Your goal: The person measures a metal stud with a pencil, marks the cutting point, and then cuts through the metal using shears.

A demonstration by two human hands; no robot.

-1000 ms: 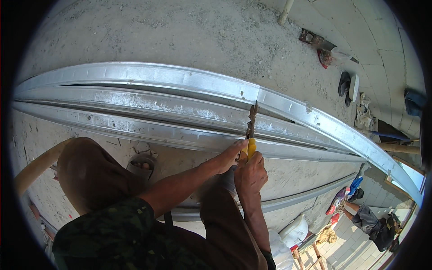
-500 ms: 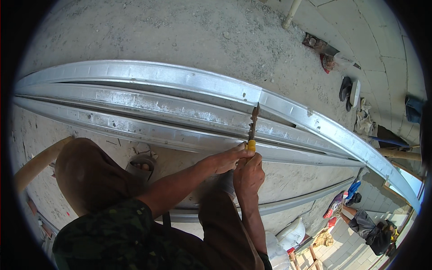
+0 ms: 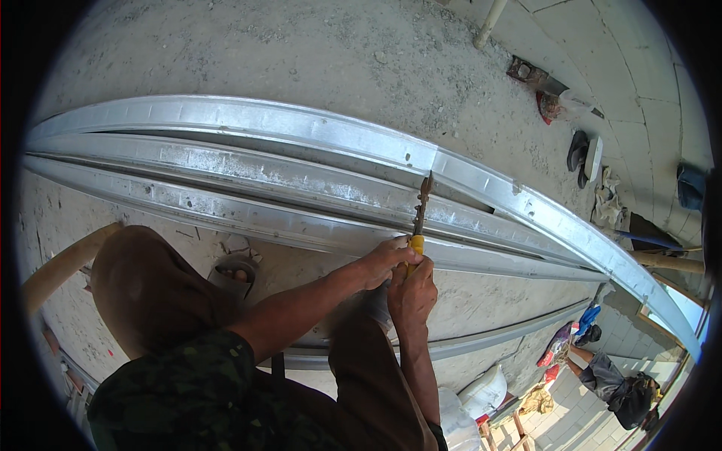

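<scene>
My left hand (image 3: 382, 263) and my right hand (image 3: 412, 297) are closed together round the yellow grips of tin snips (image 3: 421, 210) with dark, rusty blades. Pointing away from me, the blades reach over the nearer metal lengths. Their tip meets the near edge of a long silvery metal channel (image 3: 301, 129). A line crosses that channel's face just beyond the tip, with a brighter surface to its right. Two more metal channels (image 3: 248, 165) lie alongside it, nearer to me. My fingers hide most of the grips.
Another grey metal length (image 3: 489, 338) lies behind my right forearm. A wooden pole (image 3: 68, 267) is at left, beside my knee. Black footwear (image 3: 577, 150) and a level-like tool (image 3: 535, 75) lie at the far right. Another person (image 3: 620, 391) is at lower right, near a white sack (image 3: 483, 391).
My right hand has shifted slightly left and down, and the snips' yellow grips have tilted a little with it. The tip stays at the channel's edge.
</scene>
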